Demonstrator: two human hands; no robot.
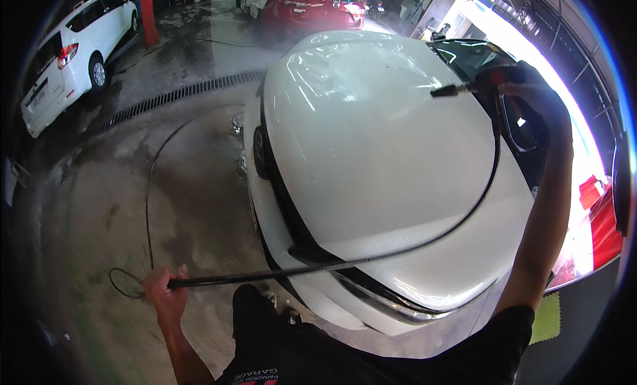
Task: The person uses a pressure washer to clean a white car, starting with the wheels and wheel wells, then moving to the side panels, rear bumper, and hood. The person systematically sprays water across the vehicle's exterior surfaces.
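Observation:
My right hand [536, 93] is raised at the upper right, its fingers wrapped round a black spray gun [488, 78]. The gun's short nozzle [451, 90] points left above the wet white panel of a car [378, 146], apart from the surface. A faint haze shows in front of the tip. From the gun a black hose [424, 242] bows down and left across the car's near end. At lower left, my left hand [164, 292] is closed on this hose, beside the car and above the floor.
More hose [148, 206] trails over the wet concrete, with a loop near my left hand. A drain grate [179, 93] crosses the floor. Beyond stand a white car [79, 50], a red post [147, 17] and a red car [312, 10]. A green cloth [546, 317] hangs at lower right.

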